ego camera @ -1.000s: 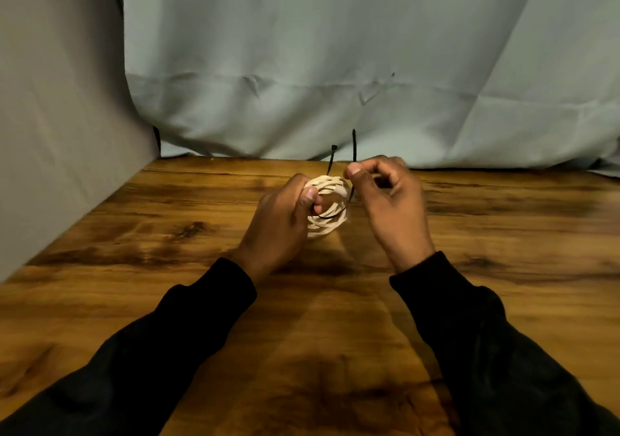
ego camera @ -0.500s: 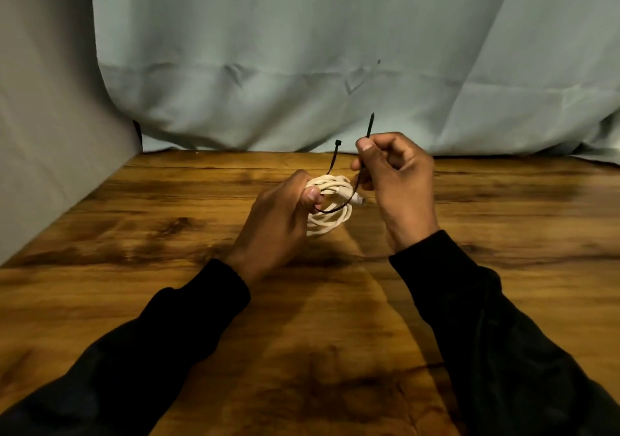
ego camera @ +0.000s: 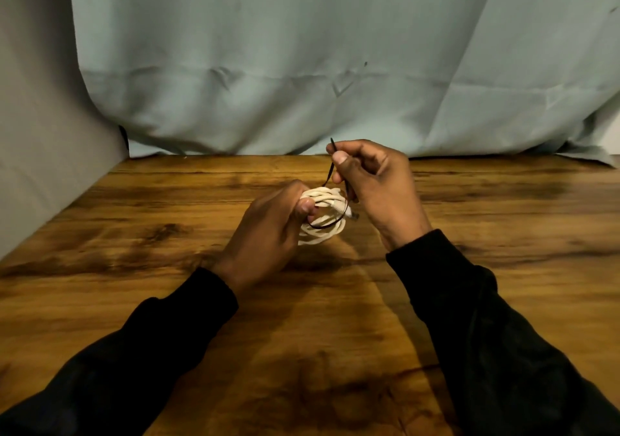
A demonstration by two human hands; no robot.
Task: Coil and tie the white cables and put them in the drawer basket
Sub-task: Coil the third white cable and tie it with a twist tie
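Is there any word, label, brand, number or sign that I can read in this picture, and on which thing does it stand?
None: no readable text shows anywhere.
White cable coil, held by the left hand: no print visible.
Black tie, pinched by the right hand: no marking visible.
Wooden table: only grain.
Cloth backdrop: plain, only creases.

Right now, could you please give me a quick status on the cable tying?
Left hand grips white cable coil. Right hand pinches black zip tie, looped through coil, not cinched. Nothing obstructing.
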